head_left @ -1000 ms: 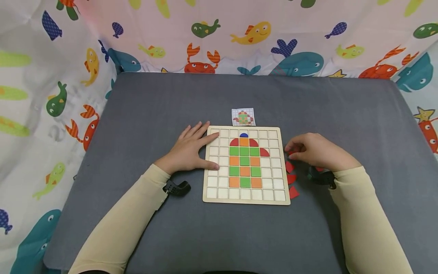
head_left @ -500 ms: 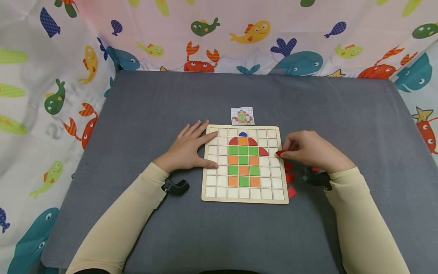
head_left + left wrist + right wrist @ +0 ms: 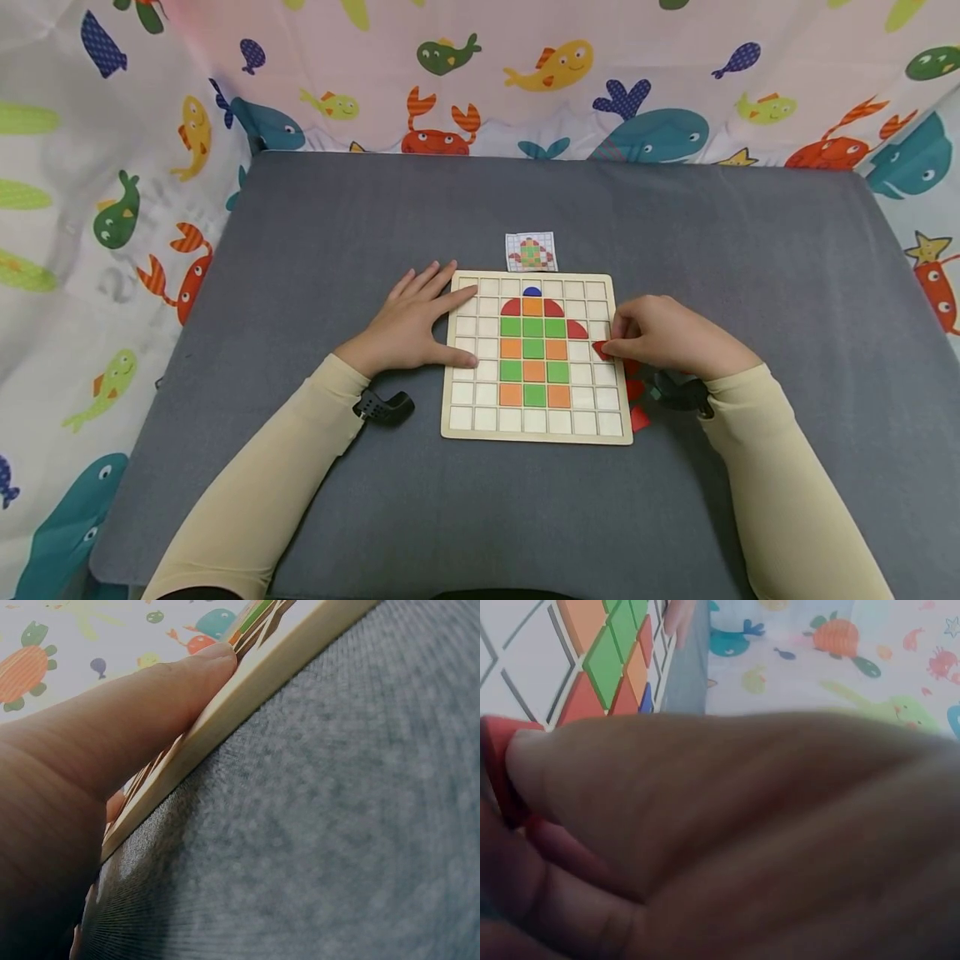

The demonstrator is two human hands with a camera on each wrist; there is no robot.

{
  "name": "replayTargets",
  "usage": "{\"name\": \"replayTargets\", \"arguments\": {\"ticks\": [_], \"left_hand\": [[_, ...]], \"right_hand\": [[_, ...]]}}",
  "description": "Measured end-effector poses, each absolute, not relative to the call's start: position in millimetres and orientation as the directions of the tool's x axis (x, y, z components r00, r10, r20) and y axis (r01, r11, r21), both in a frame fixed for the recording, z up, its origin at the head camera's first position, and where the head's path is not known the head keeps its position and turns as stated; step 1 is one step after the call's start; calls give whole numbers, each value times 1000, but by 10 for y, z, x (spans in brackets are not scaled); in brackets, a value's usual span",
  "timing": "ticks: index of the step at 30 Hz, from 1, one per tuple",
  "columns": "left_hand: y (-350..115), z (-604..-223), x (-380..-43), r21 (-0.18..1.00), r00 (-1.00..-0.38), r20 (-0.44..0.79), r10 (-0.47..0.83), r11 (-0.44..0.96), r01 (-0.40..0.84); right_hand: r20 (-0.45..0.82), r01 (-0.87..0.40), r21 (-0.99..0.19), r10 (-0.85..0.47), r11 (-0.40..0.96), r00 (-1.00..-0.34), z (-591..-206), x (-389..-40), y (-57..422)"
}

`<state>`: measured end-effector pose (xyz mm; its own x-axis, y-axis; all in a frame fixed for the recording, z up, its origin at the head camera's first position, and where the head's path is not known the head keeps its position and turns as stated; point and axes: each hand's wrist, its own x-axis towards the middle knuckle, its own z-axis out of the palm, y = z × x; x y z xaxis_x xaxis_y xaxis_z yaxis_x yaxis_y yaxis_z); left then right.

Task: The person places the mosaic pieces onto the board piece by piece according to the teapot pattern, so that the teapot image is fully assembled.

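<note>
A square wooden grid board [image 3: 536,438] lies on the grey table. In its middle columns sit green and orange square tiles, red quarter-round tiles [image 3: 577,330] and a blue half-round tile [image 3: 532,292] at the top. The left hand [image 3: 408,325] rests spread on the board's left edge, thumb and index finger over the white cells. In the left wrist view its thumb [image 3: 157,697] lies across the wooden rim. Over the board's right side, the right hand [image 3: 678,337] pinches a red tile [image 3: 601,350] between thumb and fingers. The right wrist view shows this tile partly covered by fingers.
A small printed card [image 3: 531,252] with a coloured grid picture lies just beyond the board's far edge. Several red pieces [image 3: 639,419] lie along the board's right edge, some partly hidden by the right hand. A patterned sea-animal curtain [image 3: 330,75] surrounds the table.
The right hand has lifted a red tile from beside the board and carried it left, then slightly nearer, over the right-hand cells. The left hand stays on the board.
</note>
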<state>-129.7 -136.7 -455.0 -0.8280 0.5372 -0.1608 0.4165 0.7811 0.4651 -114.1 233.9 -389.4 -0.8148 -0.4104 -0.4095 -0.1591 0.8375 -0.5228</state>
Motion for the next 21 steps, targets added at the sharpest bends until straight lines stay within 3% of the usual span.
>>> {"name": "replayTargets", "arguments": {"ticks": [10,21], "left_hand": [[-1372,-4559,-1299,462,-827,-155,541,779,423],[-1363,-4572,-1305,460,-825,-148,546,777,431]], "right_hand": [[-415,-207,-509,-449,836,-791,-3948,-1143,2297],[-385,-213,-497,-433,841,-815,-3897,-1108,2350]]}}
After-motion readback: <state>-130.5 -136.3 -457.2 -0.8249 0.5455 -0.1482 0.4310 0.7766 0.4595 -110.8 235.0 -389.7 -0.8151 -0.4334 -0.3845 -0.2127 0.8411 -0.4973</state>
